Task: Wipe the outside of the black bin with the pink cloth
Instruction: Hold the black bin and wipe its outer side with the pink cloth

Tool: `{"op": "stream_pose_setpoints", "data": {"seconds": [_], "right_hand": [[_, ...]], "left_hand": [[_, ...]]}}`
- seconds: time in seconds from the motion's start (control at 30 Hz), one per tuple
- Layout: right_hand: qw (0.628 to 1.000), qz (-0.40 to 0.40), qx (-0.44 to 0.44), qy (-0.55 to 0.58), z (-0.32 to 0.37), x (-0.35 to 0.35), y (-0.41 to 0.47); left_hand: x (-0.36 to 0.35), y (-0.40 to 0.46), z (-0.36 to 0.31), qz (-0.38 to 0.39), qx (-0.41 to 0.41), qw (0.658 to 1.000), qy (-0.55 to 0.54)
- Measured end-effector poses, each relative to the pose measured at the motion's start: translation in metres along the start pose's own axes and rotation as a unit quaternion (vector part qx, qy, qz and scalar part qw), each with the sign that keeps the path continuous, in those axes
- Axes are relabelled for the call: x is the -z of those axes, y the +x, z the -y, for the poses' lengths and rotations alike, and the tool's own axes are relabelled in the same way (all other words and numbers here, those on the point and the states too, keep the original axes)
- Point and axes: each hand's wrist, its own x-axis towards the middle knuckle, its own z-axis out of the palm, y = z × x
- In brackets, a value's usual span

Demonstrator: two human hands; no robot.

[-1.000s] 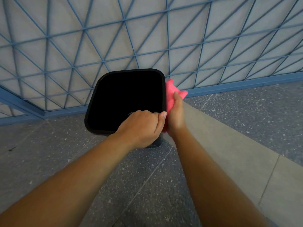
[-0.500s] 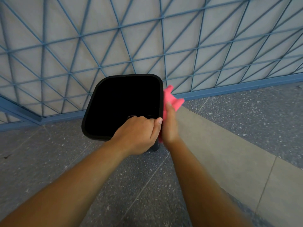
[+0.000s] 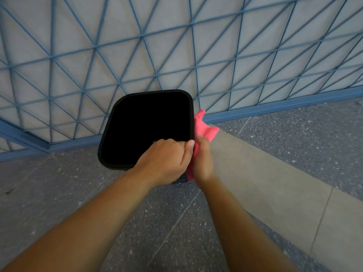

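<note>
Black bin [image 3: 110,138] on speckled floor [image 3: 59,203] beside blue lattice fence [image 3: 176,46]. Left hand [image 3: 165,163] grips near rim; right hand [image 3: 203,161] presses pink cloth [image 3: 206,130], fingers hidden, against bin's right outer wall.

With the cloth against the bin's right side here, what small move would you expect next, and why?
Probably a short stroke of the right hand down the wall. It presses the pink cloth flat on the outer right side of the black bin, near the rim, while the left hand grips the near rim to steady it.
</note>
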Motion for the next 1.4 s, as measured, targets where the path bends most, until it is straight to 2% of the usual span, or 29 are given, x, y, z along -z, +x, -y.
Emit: {"op": "stream_pose_setpoints", "data": {"seconds": [0.13, 0.23, 0.37, 0.53, 0.63, 0.73, 0.83, 1.0, 1.13, 1.3, 1.4], "right_hand": [[0.998, 0.001, -0.021, 0.060, 0.018, -0.003, 0.013], [1.000, -0.013, -0.014, 0.006, -0.001, 0.002, -0.008], [1.000, 0.010, 0.026, 0.003, -0.003, -0.001, -0.002], [0.999, -0.017, -0.006, 0.029, 0.012, -0.005, 0.007], [0.999, -0.011, -0.023, 0.044, 0.000, -0.003, -0.015], [0.999, 0.004, -0.017, 0.048, 0.013, -0.007, 0.000], [0.999, -0.041, -0.014, 0.033, 0.030, -0.010, 0.015], [0.998, -0.020, -0.009, 0.051, -0.003, -0.003, -0.014], [0.999, -0.028, 0.016, 0.041, 0.014, -0.008, 0.001], [0.999, -0.009, 0.001, 0.038, 0.005, -0.004, -0.004], [0.999, -0.027, -0.026, 0.036, -0.001, 0.000, -0.004]], "left_hand": [[0.000, -0.001, -0.001, -0.005, 0.003, 1.000, -0.014], [0.000, -0.002, 0.001, -0.008, 0.001, 1.000, -0.004], [-0.001, 0.001, 0.003, -0.004, 0.000, 1.000, 0.003], [0.000, -0.002, 0.000, -0.005, -0.003, 1.000, -0.006], [-0.001, -0.003, 0.002, 0.009, -0.006, 1.000, -0.001], [-0.001, -0.002, 0.001, 0.007, -0.009, 1.000, 0.000], [0.000, -0.001, -0.001, -0.006, -0.011, 1.000, 0.003], [-0.001, -0.001, 0.001, -0.005, -0.015, 1.000, 0.013], [-0.003, 0.001, 0.002, -0.017, -0.017, 1.000, 0.016], [-0.004, -0.002, 0.002, -0.020, -0.025, 0.999, 0.014], [-0.004, 0.001, 0.003, -0.018, -0.025, 0.999, 0.022]]}}
